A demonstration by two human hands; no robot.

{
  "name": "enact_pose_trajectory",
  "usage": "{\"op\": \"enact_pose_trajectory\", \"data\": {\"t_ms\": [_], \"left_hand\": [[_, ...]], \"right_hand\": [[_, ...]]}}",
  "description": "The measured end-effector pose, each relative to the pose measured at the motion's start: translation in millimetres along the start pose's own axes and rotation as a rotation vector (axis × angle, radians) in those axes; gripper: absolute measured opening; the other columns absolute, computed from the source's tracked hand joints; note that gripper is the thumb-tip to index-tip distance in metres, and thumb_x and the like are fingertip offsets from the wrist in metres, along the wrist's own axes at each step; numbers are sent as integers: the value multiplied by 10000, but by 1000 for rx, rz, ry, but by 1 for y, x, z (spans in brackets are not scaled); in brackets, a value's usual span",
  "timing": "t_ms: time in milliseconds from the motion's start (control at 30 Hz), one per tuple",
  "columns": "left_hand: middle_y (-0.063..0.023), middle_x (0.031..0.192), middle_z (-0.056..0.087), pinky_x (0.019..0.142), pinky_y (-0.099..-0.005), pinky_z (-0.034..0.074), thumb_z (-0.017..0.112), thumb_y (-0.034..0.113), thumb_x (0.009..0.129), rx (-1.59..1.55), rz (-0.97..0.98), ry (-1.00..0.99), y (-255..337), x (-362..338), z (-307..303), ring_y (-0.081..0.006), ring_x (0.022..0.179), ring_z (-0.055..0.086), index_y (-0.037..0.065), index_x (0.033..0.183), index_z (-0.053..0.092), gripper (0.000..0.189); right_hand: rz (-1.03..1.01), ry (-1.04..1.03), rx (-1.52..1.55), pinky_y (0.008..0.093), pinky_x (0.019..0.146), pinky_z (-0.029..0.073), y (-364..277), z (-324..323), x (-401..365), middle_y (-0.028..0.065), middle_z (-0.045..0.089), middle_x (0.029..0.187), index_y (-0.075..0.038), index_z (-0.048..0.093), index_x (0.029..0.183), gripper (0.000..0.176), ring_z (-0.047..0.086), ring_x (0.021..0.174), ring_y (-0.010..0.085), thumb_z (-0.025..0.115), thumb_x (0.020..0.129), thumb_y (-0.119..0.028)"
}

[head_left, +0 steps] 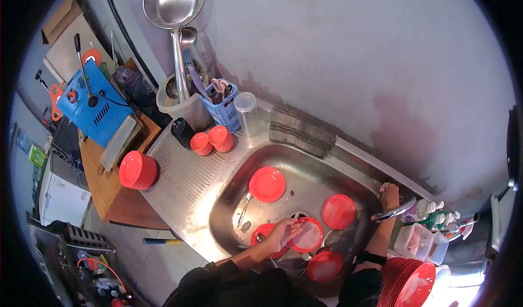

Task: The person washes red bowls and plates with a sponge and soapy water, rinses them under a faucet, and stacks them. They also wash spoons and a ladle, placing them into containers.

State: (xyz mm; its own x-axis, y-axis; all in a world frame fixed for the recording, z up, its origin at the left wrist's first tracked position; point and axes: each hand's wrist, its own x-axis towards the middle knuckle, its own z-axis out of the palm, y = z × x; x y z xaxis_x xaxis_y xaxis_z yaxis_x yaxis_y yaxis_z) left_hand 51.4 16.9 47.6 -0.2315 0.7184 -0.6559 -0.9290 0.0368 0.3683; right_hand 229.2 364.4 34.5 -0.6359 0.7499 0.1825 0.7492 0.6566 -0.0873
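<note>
Reaching in over the steel sink (226,201), the left hand (282,235) has its fingers at the left edge of a soapy red plate (308,237), near the drain; whether they grip it I cannot tell. Just beside and partly under that hand lies a second red plate (260,233). The right hand (388,189) is at the sink's upper right edge, just above the faucet (393,211); its fingers look curled, but what they hold, if anything, cannot be made out.

Three more red plates lie in the sink: an upper plate (267,184) toward the left, a right-hand plate (338,212) and a lower plate (324,266). A spoon (244,210) rests on the sink floor at the left. At the lower right of the frame a tall plate stack (417,285) leans on its side, below some plastic tubs (412,241) and pump bottles (419,211).

On the ribbed counter (188,173), left of the sink, stand a stack of red bowls (137,171), small red cups (220,137) and black cups (182,132), with a blue basket (224,112) and a clear container (247,116) behind
</note>
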Motion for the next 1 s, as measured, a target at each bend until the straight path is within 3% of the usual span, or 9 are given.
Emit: {"op": "enact_pose_trajectory", "data": {"t_ms": [300, 367, 567, 633, 700, 767, 900, 967, 1000], "left_hand": [[-124, 1052, 471, 856, -298, 359, 398, 228, 791, 192, -165, -218, 22, 13, 22, -216, 961, 469, 15, 1039, 420, 329], [-116, 1093, 451, 865, -274, 337, 367, 230, 797, 239, -124, -317, 23, 24, 28, -191, 1002, 436, 11, 1120, 379, 390], [-92, 1080, 467, 860, -285, 318, 351, 262, 791, 332, -229, -302, 4, 57, 72, -165, 1023, 420, 34, 1097, 412, 386], [-104, 1032, 490, 834, -305, 355, 351, 263, 795, 306, -240, -316, -9, 69, 85, -184, 972, 462, 44, 1052, 437, 348], [-110, 999, 503, 812, -319, 378, 349, 268, 798, 286, -303, -373, -23, 80, 97, -199, 930, 486, 49, 1019, 449, 327], [-116, 966, 516, 791, -332, 401, 347, 273, 801, 255, -360, -423, -34, 80, 115, -214, 888, 510, 54, 987, 462, 310], [-88, 915, 539, 748, -321, 417, 358, 322, 807, 152, -409, -584, -49, 81, 141, -211, 848, 516, 73, 914, 495, 303], [-99, 908, 540, 761, -329, 410, 346, 335, 814, 134, -455, -637, -55, 87, 146, -225, 853, 512, 64, 906, 494, 322], [-101, 934, 532, 759, -335, 409, 334, 364, 811, 120, -435, -654, -55, 88, 148, -236, 863, 505, 67, 950, 485, 361]], "right_hand": [[-18, 392, 305, 328, 727, 402, -77, -48, -26, 127, 558, 854, -40, 557, 833, 227, 527, 786, 269, 465, 629, 0], [158, 483, 1221, 279, 740, 393, -122, -36, -52, 82, 545, 869, 5, 543, 884, 202, 499, 819, 159, 498, 755, -144], [634, -138, 2653, 269, 485, 428, -144, -7, -72, 46, 542, 672, -68, 516, 687, 166, 539, 632, 164, 475, 777, -201], [-123, -590, 2961, 225, 464, 380, -132, 7, -73, 32, 484, 599, -111, 452, 631, 159, 485, 565, 147, 476, 770, -184], [177, -343, 2844, 230, 534, 394, -134, -10, -95, 42, 489, 663, -95, 482, 712, 50, 491, 628, 153, 493, 740, -134], [317, 365, 1868, 242, 623, 399, -169, -78, -111, 53, 489, 762, -85, 499, 823, 96, 483, 729, 154, 491, 728, -102], [431, 201, 2198, 221, 556, 360, -107, 39, -101, 7, 437, 778, -57, 455, 834, 211, 441, 677, 76, 480, 642, 27], [698, 172, 1390, 269, 633, 359, -136, -26, -103, 61, 460, 886, -51, 478, 851, 183, 447, 787, 134, 470, 674, -4], [416, 379, 918, 309, 661, 351, -136, -35, -107, 80, 463, 905, -45, 487, 866, 174, 443, 815, 167, 465, 695, -29]]}}
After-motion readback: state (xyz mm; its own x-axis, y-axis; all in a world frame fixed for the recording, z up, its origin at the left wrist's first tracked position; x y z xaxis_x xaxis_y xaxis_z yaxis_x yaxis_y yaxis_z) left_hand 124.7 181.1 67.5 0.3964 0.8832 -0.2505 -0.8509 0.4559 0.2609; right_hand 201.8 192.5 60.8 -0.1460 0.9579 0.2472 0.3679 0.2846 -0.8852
